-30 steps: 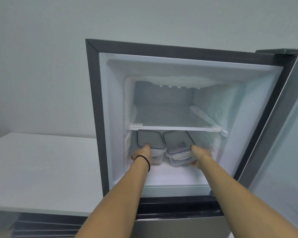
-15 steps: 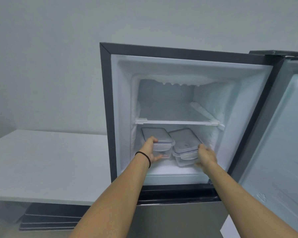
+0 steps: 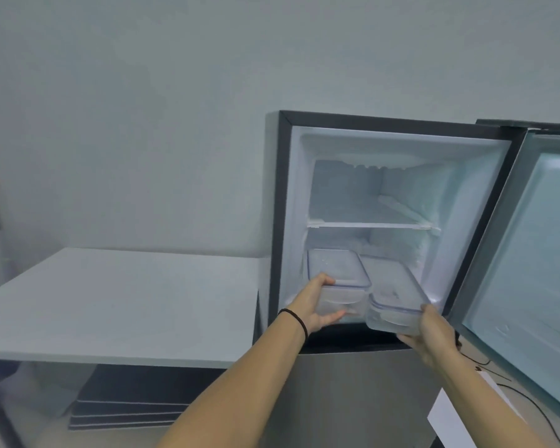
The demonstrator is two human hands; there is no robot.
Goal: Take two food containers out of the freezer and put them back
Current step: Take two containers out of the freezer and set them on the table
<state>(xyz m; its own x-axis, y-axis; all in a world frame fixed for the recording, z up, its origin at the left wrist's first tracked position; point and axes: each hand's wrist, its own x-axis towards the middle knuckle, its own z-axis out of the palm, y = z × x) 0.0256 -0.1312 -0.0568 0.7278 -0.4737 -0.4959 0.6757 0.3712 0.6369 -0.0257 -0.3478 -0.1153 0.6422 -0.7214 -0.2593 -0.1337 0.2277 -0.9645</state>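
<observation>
Two clear lidded food containers are at the front lip of the open freezer (image 3: 401, 137), below its white shelf (image 3: 369, 225). My left hand (image 3: 317, 302) grips the near end of the left container (image 3: 335, 270), thumb on the lid, fingers underneath. My right hand (image 3: 430, 334) holds the right container (image 3: 395, 295) from below at its near right corner. Both containers stick out past the freezer's front edge, the right one tilted and further out. The back walls of the freezer are frosted.
The freezer door (image 3: 537, 247) stands open at my right, close to my right hand. A white table (image 3: 120, 302) stands to the left of the fridge, with dark flat panels (image 3: 126, 412) stacked beneath it. A cable (image 3: 530, 402) runs along the floor at lower right.
Both hands have drawn the containers forward from under the shelf to the freezer's front edge. My view has shifted left and back, so the table fills more of the frame.
</observation>
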